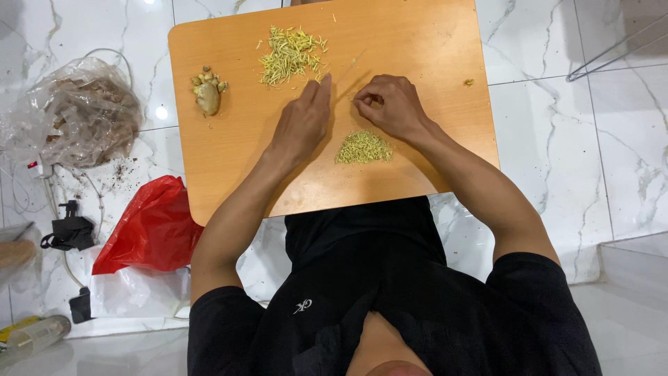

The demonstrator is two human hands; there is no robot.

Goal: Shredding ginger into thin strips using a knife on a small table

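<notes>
1. A clear plastic bag (80, 111) lies on the white marble floor (557, 139) to the left of the tabletop; something brown and lumpy shows through it, too blurred by the plastic to tell apart.
2. A red plastic bag (149, 230) lies crumpled on the floor nearer the person, with another clear bag (139, 292) flattened beneath it. I cannot see into either.
3. A bottle (35, 335) lies on its side at the lower left corner, beside a black plug and cable (69, 233).
4. The wooden tabletop (431, 160) sits low over the person's lap. On it are three lots of ginger: a knobbly whole piece of ginger (207, 92) near the left edge, a loose heap of thin yellow strips (291, 54) towards the far side, and a small tight pile of fine mince (363, 147) close to the person.
5. The left hand (305, 120) lies flat and stretched, fingers together and pointing away, fingertips just at the near edge of the strips. Its grip is released; it presses down rather than holds.
6. The right hand (390, 104) is curled into a clenched grip, knuckles up, just beside the left hand and above the mince. A thin pale line runs out from it towards the far side, possibly a blade, but I cannot tell what it grasps.
7. Both forearms come in bare from black short sleeves, angled inward so the hands nearly meet mid-tabletop.
</notes>
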